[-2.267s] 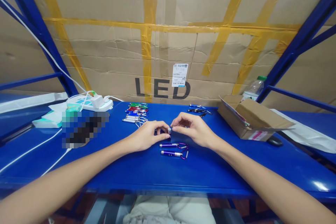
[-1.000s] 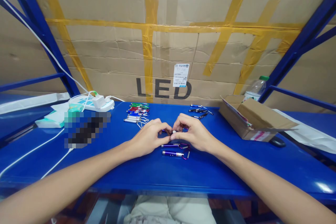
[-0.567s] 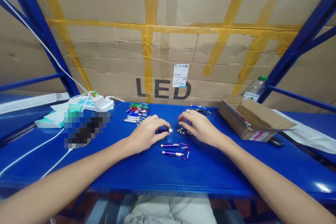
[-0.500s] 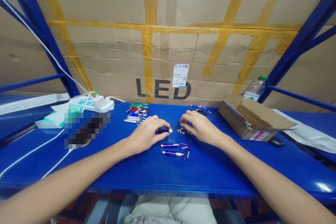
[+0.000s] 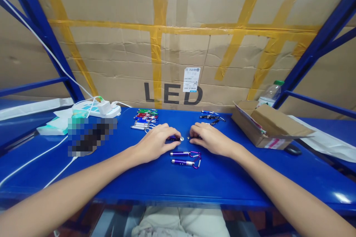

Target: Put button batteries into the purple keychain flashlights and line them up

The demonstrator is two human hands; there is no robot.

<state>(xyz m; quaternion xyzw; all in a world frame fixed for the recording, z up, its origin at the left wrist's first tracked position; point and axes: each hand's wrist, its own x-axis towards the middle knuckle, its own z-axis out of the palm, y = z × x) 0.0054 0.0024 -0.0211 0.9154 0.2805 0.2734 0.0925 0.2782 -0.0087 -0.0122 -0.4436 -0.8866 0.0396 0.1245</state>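
Penlight (image 5: 174, 138), dark and mostly hidden by fingers, is near the middle of the blue desk (image 5: 172, 184), pinched between the thumb and fingers of the person's left hand (image 5: 158, 143); its round silvery end points to three o'clock. Facing it, the right hand (image 5: 210, 139) is curled, thumb and fingertips drawn close together beside a small silvery disc (image 5: 188, 138); from where I stand I can't tell whether they grip it.

Take the gap between the hands as the clock's centre, twelve at the far edge. Just off at six o'clock lie two purple penlights (image 5: 182, 162), one nearer the person than the other, their clips toward three. Toward eleven sits a row of green, red, blue and silver penlights (image 5: 144, 120); at one, a few blue and black ones (image 5: 210, 117). An open carton (image 5: 257, 139) stands toward three, a green-capped bottle (image 5: 270, 94) behind it at two. Round at ten is a white power strip (image 5: 113, 111). Cardboard (image 5: 122, 63) marked "LED" rises at twelve.
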